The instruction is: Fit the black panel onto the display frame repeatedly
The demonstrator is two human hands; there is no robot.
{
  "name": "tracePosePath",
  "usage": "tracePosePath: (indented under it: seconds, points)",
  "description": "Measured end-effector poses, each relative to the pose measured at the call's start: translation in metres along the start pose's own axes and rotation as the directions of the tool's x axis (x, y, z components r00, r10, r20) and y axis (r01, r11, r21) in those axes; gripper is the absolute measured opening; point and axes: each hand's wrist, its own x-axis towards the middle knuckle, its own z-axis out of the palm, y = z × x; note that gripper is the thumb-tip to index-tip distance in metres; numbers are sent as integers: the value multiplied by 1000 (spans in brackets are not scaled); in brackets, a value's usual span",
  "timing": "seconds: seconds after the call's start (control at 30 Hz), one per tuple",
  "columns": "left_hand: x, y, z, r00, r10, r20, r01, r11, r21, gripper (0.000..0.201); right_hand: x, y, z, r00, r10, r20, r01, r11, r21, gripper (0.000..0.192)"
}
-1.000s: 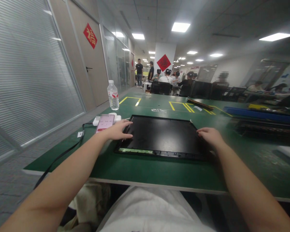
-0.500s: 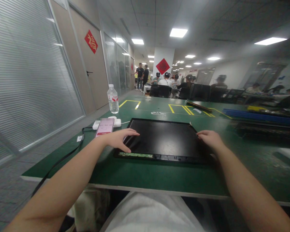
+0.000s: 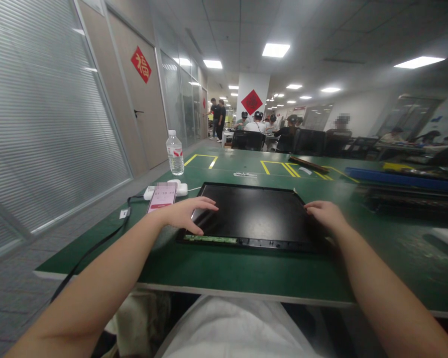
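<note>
A flat black panel lies on the green table in front of me, with a narrow green strip along its near left edge. My left hand rests on the panel's left edge, fingers spread, thumb near the green strip. My right hand lies on the panel's right edge with the fingers curled down over it. Neither hand lifts anything.
Left of the panel lie a phone with a pink screen, a white charger block and a black cable running off the table. A water bottle stands further back. Dark and blue trays sit at the right. Several people work at far tables.
My left hand has slid further onto the panel's left edge and its fingers have spread. The right hand has stayed where it was. The view shifted slightly.
</note>
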Motion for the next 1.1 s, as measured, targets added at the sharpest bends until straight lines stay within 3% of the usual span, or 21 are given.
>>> tracePosePath:
  seconds: [0.5,0.63,0.73,0.93,1.1]
  points:
    - [0,4,-2,999,-30,24,30,1000,1,68,-1,-1,0,1000,-9,-8,9,1000,5,28]
    - [0,-1,2,987,-161,15,160,985,67,70,-2,-3,-1,1000,2,-4,-2,1000,6,27]
    - [2,-9,7,963,-265,-50,270,948,170,65,-2,-3,-1,1000,16,3,-16,1000,12,28]
    - [11,-20,13,934,-334,-128,357,889,286,46,-1,-3,-1,1000,8,-9,-7,1000,18,27]
    - [11,-18,13,919,-373,-129,394,884,253,58,-1,-4,-1,1000,2,-5,-2,1000,9,27]
